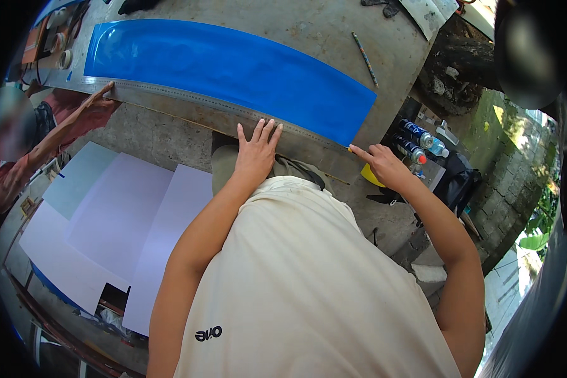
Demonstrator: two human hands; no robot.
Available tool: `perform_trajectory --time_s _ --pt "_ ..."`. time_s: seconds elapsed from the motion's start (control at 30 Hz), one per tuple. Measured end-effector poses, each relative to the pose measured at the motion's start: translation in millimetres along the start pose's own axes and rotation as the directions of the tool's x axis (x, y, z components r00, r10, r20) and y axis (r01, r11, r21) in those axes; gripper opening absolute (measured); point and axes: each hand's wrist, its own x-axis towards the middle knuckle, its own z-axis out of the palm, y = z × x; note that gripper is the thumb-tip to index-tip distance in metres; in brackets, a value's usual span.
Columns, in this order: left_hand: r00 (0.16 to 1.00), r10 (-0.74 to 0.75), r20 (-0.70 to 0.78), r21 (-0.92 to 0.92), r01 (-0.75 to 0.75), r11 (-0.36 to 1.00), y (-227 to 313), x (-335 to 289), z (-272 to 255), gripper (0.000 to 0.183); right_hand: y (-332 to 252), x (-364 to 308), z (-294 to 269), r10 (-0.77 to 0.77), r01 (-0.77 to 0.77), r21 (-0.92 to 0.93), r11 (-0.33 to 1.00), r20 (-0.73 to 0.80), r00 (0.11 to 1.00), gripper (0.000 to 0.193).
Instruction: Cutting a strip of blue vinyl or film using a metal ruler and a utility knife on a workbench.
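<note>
A long blue sheet (233,75) lies flat on the grey table, and a long metal ruler (183,92) runs along its near edge. My left hand (257,154) presses on the ruler near its middle, fingers spread, holding nothing. By the sheet's near right corner is my right hand (387,166), its index finger stretched toward that corner. A small yellow-orange tip shows at this fingertip; the rest of whatever the hand grips is hidden. Another person's hand (102,94) rests on the ruler's left end.
A patterned pencil (365,60) lies on the table (309,28), right of the sheet. Spray cans (416,133) and a plastic bottle (438,147) stand low on the right. Large white panels (120,195) lie at lower left. The other person (34,138) is at the left.
</note>
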Motion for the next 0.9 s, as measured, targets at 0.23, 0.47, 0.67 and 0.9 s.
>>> perform_trajectory --time_s 0.23,0.47,0.67,0.9 --pt "1.0 0.009 -0.013 -0.041 -0.009 0.999 -5.1 1.6 -1.5 0.079 6.1 -10.5 1.4 0.039 -0.04 0.006 0.999 0.041 0.998 0.074" --pt "0.999 0.005 -0.05 -0.022 -0.006 1.0 -6.7 -0.7 -2.8 0.076 0.6 -8.1 -12.3 0.002 -0.002 -0.048 0.999 -0.011 1.0 0.073" --pt "0.993 -0.028 -0.114 -0.263 -0.003 0.965 -7.9 -2.1 0.4 0.07 -24.5 4.2 5.1 0.18 -0.071 0.381 0.922 -0.259 0.949 0.074" --pt "0.867 -0.463 -0.185 -0.709 0.208 0.673 -58.6 -27.3 -4.2 0.049 -94.2 111.6 35.0 0.292 -0.144 0.427 0.893 -0.304 0.907 0.044"
